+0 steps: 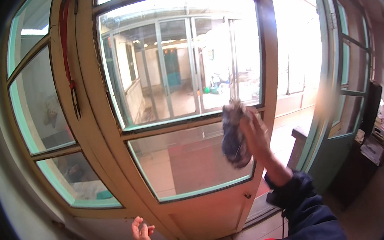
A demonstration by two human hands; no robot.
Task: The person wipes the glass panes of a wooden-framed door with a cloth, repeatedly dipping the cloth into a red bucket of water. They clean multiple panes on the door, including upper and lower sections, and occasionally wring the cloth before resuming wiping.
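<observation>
My right hand (253, 131) is shut on a bunched dark cloth (234, 138), slightly blurred. The cloth is in front of the right side of a wooden door (204, 216), over the bar between the large upper glass pane (176, 69) and the smaller lower pane (189, 165). Whether it touches the glass I cannot tell. Low on the left, my left hand (143, 234) is raised with bent fingers and holds nothing. It is near the bottom left of the door, with a band on its wrist.
Scissors (75, 100) hang from a red ribbon (66, 45) on the frame at left. A small knob or latch (247, 195) sits low on the door. To the right, a green glazed door leaf (344, 133) stands open beside a dark cabinet (349, 174) bearing papers (372, 153).
</observation>
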